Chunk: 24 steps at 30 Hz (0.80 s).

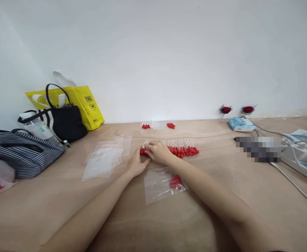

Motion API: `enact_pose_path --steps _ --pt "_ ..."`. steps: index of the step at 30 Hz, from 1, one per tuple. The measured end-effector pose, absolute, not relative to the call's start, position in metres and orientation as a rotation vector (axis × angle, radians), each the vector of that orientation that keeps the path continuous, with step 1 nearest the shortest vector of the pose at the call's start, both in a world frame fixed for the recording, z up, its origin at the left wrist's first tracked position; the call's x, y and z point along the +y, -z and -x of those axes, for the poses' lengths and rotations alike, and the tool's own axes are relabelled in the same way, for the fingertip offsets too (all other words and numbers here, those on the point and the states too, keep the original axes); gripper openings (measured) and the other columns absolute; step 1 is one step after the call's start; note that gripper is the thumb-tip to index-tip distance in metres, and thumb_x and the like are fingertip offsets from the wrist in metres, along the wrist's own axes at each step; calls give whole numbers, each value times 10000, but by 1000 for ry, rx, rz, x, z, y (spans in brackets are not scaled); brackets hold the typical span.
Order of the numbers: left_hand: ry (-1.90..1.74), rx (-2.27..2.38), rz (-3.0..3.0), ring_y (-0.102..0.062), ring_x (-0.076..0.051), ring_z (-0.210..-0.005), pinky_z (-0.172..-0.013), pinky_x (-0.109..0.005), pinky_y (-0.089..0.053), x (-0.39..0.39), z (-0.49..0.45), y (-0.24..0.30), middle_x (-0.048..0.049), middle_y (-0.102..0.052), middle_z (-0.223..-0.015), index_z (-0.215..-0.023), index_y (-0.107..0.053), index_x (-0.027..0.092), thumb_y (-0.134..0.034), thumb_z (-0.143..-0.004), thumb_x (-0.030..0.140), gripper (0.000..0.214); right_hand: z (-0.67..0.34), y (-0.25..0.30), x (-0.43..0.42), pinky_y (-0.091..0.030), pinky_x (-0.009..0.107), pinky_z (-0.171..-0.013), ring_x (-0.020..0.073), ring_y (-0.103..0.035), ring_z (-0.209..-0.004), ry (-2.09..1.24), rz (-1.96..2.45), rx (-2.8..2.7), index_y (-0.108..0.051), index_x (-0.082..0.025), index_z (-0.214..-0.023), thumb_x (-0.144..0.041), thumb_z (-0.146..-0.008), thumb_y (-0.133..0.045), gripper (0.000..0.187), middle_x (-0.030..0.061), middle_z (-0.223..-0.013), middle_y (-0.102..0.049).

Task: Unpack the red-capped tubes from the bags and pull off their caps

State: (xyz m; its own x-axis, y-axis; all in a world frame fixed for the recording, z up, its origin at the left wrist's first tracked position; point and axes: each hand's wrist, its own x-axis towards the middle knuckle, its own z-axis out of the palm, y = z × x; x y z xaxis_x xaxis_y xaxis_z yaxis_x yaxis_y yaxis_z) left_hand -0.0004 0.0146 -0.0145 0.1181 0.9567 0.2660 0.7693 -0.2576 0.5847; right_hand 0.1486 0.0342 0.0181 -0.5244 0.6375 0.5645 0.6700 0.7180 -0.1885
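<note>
A long row of white sticks with red tips (183, 152) lies on the table, tips toward me. At its left end my left hand (137, 163) has its fingers curled against several of the red tips, thumb pointing right. My right hand (157, 152) reaches over the same end, its bent fingers closed around these sticks and partly hiding them. Both hands meet there, close together. Just in front of them a clear plastic bag (155, 187) lies flat, with several red pieces (176, 182) inside, partly beside my right forearm.
Empty clear zip bags (102, 162) lie stacked at left. Two filled bags with red pieces (145, 126) rest by the wall. Farther left stand a striped bag (38, 154), black bag (68, 122) and yellow bag (90, 108). A blue-white packet (241, 124) and white cable (295, 183) lie right.
</note>
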Motion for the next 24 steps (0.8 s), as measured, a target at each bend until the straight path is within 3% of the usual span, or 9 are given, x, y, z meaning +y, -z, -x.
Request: enact_pose_path --steps 5,8,13,16,20,24 --pt "-852 1728 -2106 -384 -255 -1198 -996 -406 -310 15 1 13 -138 -394 -1304 -1267 -290 138 -580 -706 297 651 -198 -18 16 -420 264 -718 154 -555 -793 -14 1083 -2107 -583 -145 -953 -190 -807 -453 200 75 -889 -602" --pt "-873 1745 -2126 -397 -254 -1184 -984 -401 -331 15 1 11 -138 -406 -1289 -1264 -297 132 -576 -708 296 643 -234 -6 -6 -409 241 -617 127 -530 -669 -214 1187 -1867 -589 -171 -788 -178 -761 -477 115 19 -724 -584" --pt "-1099 1598 -2341 -446 -230 -1124 -965 -391 -358 -4 -8 2 -106 -479 -1182 -1178 -411 154 -525 -749 255 455 -268 9 -41 -361 209 -501 92 -456 -537 -541 1256 -1873 -582 -162 -687 -197 -696 -539 55 -10 -612 -546" --pt "-869 1272 -2513 -463 -207 -1111 -959 -369 -374 -31 -21 -2 -79 -497 -1174 -1093 -504 189 -479 -803 305 313 -268 11 -48 -363 209 -508 90 -456 -541 -658 1246 -1926 -618 -162 -694 -242 -701 -564 97 -6 -608 -543" --pt "-465 1160 -2537 -365 -246 -1214 -990 -425 -331 -58 -35 -4 -92 -373 -1337 -1239 -418 209 -446 -813 457 493 -261 13 -44 -372 211 -530 90 -470 -567 -787 1208 -1978 -660 -169 -777 -183 -702 -545 137 2 -664 -560" --pt "-297 1099 -2573 -275 -241 -1271 -1043 -452 -234 -60 -38 -6 -92 -322 -1378 -1303 -339 196 -425 -813 495 580 -258 14 -42 -375 223 -570 102 -480 -604 -780 1173 -2041 -672 -180 -790 -168 -717 -543 148 2 -659 -570"
